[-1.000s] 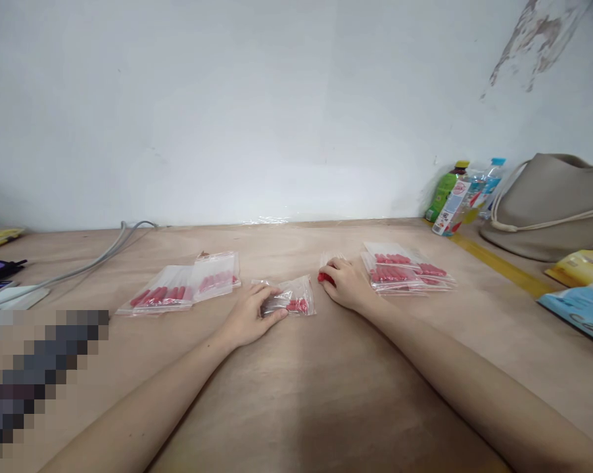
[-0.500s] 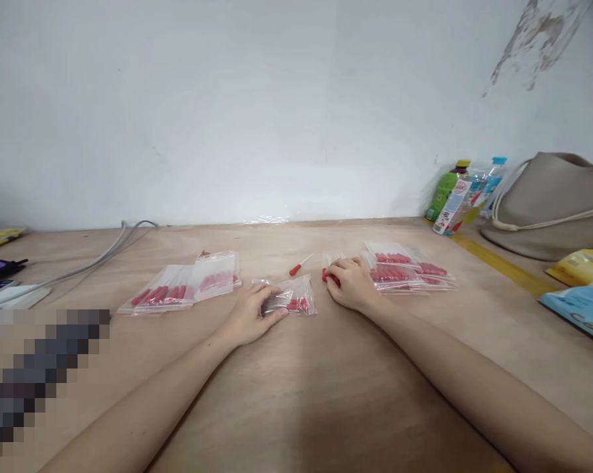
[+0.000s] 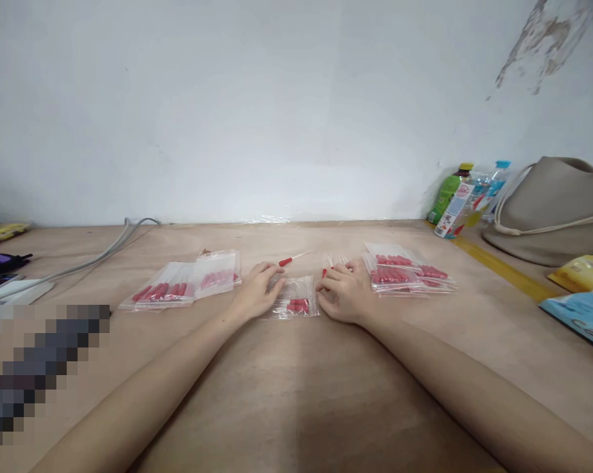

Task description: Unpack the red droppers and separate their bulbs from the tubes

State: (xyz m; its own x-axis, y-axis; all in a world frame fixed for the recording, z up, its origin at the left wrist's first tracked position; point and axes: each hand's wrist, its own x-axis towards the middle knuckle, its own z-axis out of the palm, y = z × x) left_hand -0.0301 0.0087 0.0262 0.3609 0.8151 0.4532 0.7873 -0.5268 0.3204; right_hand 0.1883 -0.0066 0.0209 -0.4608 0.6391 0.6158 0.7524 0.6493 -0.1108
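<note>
My left hand (image 3: 258,291) has its fingertips against the red bulb of a loose dropper (image 3: 285,261) with a thin pale stem. Its thumb is apart from the fingers, over the left end of a clear plastic bag (image 3: 304,288). Several red-bulbed droppers (image 3: 297,306) lie inside that bag, flat on the table. At the bag's right edge, my right hand (image 3: 344,292) is curled, thumb and forefinger closed on the edge. Behind its fingers lie more loose droppers (image 3: 329,268), partly hidden.
Filled bags lie to the left (image 3: 166,289) and are stacked to the right (image 3: 398,272) on the wooden table (image 3: 296,394). Bottles (image 3: 449,197) and a grey drawstring bag (image 3: 553,203) stand at the right rear. A grey cable (image 3: 109,249) crosses the left side.
My left hand has moved up from the bag to the loose dropper, which has shifted left. My right hand has come from the loose droppers toward me, to the bag's right edge.
</note>
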